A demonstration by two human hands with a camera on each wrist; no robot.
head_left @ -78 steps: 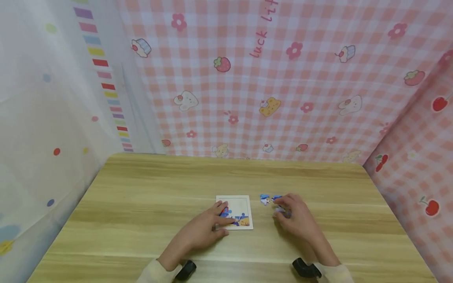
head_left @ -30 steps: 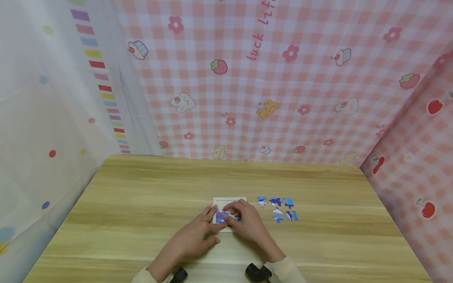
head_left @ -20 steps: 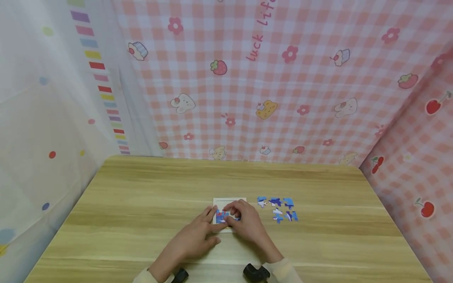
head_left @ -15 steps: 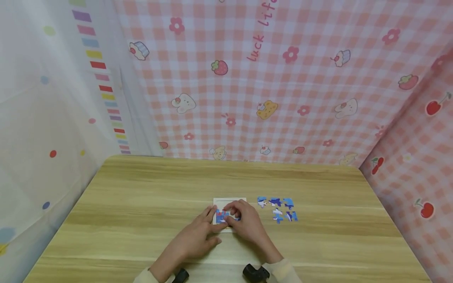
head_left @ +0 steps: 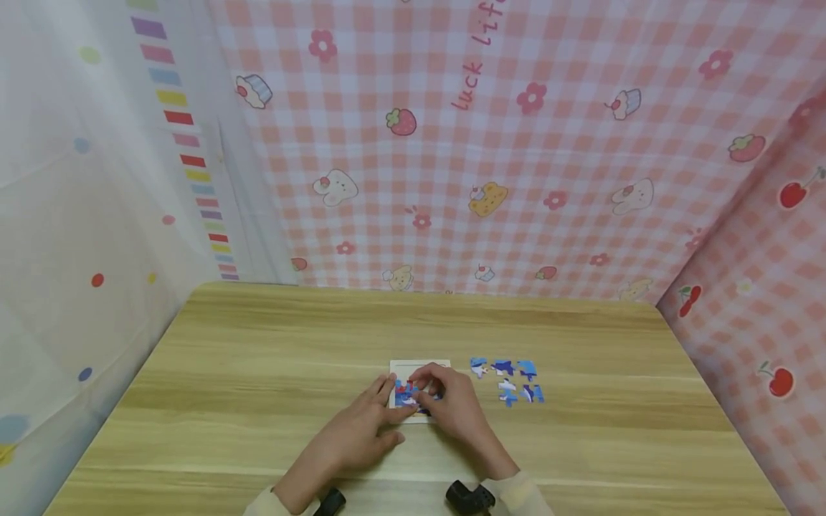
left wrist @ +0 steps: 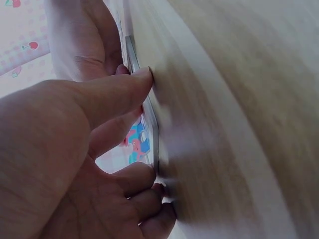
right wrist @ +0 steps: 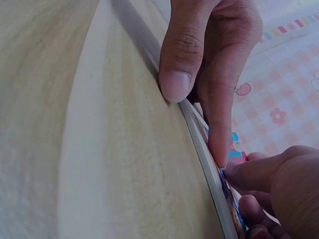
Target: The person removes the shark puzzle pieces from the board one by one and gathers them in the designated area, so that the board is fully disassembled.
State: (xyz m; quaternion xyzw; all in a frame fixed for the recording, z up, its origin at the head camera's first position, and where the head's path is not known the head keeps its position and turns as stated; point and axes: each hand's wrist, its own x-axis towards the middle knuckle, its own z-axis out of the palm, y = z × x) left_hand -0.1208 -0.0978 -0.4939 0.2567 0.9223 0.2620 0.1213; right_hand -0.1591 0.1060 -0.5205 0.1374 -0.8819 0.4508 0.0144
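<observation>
A white jigsaw tray (head_left: 419,363) lies flat on the table, with blue and red joined pieces (head_left: 403,391) in its left part. My left hand (head_left: 358,430) rests across the tray's left side with fingers extended; in the left wrist view its thumb (left wrist: 117,92) lies by the tray's near edge. Over the tray's middle, my right hand (head_left: 454,408) has its thumb and index finger bent together, pinching a small puzzle piece that they mostly cover. In the right wrist view the right fingertips are beside my left index finger (right wrist: 219,124). Both hands hide much of the tray.
Right of the tray lie several loose blue-and-white puzzle pieces in two rows, among them a corner piece (head_left: 478,368) and a dark blue piece (head_left: 502,368). The wooden table (head_left: 290,344) ends at a pink checked curtain (head_left: 445,143) behind.
My right hand has moved left from the loose pieces to the tray, carrying one piece. Lately its fingertips shift only slightly. My left hand stays on the tray's left side.
</observation>
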